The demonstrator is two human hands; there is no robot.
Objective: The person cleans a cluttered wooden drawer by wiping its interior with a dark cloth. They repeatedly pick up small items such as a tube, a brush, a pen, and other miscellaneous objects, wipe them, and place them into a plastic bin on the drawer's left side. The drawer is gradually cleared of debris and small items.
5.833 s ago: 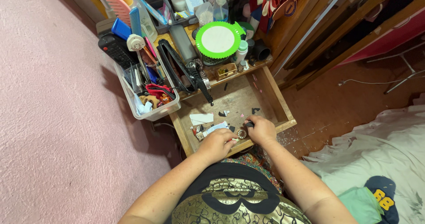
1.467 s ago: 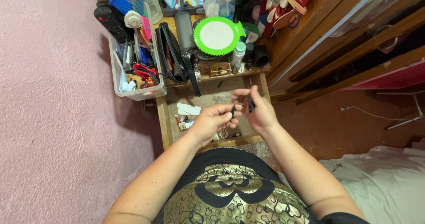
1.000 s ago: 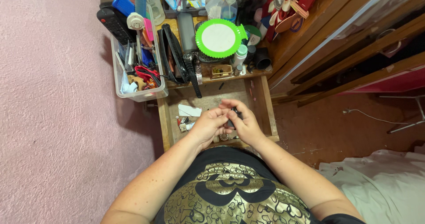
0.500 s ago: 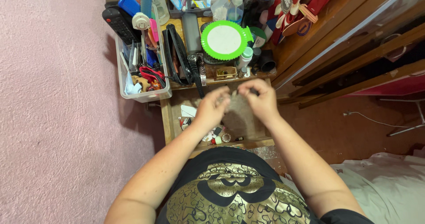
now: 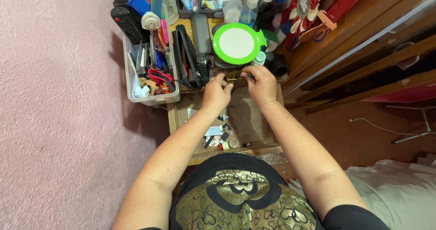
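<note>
A: Where is the small wooden box (image 5: 234, 76) sitting?

B: It is sitting at the front edge of the table (image 5: 213, 20), just below the round green-rimmed mirror (image 5: 239, 43) and above the open drawer (image 5: 247, 116).

A: What are the hands doing?

B: The right hand (image 5: 260, 83) is pinching at the box's right end with curled fingers. The left hand (image 5: 216, 93) is resting half-closed against its left side; whether it is gripping anything cannot be told.

A: Surroundings?

B: A clear plastic bin (image 5: 146, 97) of combs is standing to the left.

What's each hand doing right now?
Left hand: curled at the small wooden box, grip cannot be told.
Right hand: fingers on the box, contents unclear.
</note>
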